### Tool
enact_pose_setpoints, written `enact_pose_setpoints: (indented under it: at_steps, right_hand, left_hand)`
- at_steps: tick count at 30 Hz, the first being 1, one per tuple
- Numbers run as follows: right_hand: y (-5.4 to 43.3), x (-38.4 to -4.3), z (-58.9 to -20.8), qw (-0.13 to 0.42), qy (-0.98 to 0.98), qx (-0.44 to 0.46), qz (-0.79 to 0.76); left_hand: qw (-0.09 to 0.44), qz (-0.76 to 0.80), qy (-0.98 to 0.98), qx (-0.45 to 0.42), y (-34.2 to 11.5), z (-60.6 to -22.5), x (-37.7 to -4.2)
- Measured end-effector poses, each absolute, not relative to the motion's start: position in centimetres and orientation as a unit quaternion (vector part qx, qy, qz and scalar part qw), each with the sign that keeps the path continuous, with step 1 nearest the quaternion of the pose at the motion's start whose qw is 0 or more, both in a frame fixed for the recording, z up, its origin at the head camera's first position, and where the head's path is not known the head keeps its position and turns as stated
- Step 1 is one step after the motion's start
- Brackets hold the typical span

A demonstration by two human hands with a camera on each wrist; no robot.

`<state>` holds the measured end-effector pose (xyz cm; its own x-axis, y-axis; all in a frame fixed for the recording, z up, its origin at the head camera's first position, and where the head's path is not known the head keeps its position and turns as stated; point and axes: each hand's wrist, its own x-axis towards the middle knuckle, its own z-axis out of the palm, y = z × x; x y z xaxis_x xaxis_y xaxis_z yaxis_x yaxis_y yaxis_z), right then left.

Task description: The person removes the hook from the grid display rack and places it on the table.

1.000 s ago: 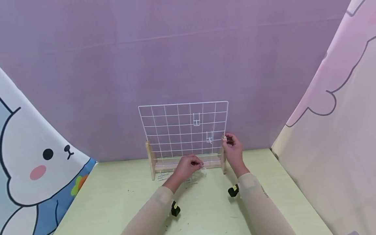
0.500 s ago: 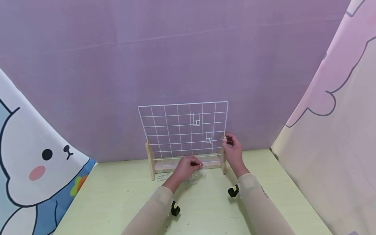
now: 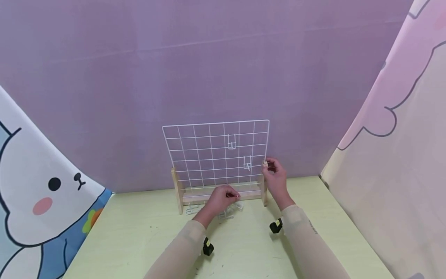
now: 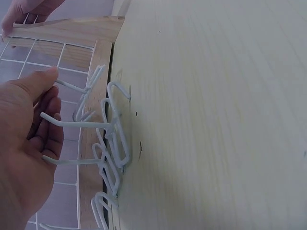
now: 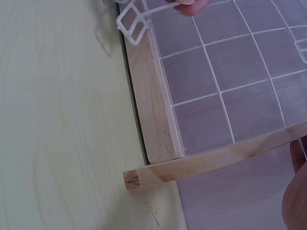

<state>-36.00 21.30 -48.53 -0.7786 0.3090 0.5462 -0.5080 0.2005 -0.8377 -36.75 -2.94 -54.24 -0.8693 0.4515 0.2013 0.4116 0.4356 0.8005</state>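
Observation:
A white wire grid (image 3: 216, 123) stands upright in a wooden stand (image 5: 153, 105). Low in front of it, my left hand (image 3: 221, 199) pinches a white wire hook (image 4: 86, 90) by its prong between thumb and finger. The hook's square frame hangs beside the base bar in the right wrist view. My right hand (image 3: 276, 180) grips the stand's right side post (image 5: 211, 163) near its top, at the grid's edge. Two white hooks hang on the grid, an upper one (image 3: 232, 147) and a lower one (image 3: 247, 166) to its right.
Several loose white wire hooks (image 4: 115, 129) lie on the pale wooden table (image 3: 139, 240) along the stand's front, partly behind my left hand. A purple backdrop (image 3: 209, 69) rises close behind the stand. Patterned cloths hang at both sides.
The loose hook end beneath my left fingertips sits slightly lower. Both hands keep their holds, and the whole head view has shifted slightly left.

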Motion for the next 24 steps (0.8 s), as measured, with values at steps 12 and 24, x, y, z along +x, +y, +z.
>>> enact_pose_setpoints:
  at_steps: [12, 24]
  right_hand:
    - [21.41, -36.02, -48.41, 0.308, -0.707, 0.065, 0.633]
    - [21.51, -35.97, -48.47, 0.304, -0.704, 0.066, 0.639]
  left_hand:
    - [0.035, 0.452, 0.858, 0.243, -3.02, -54.56, -36.87]
    - [0.051, 0.447, 0.866, 0.219, -3.01, -54.70, -36.79]
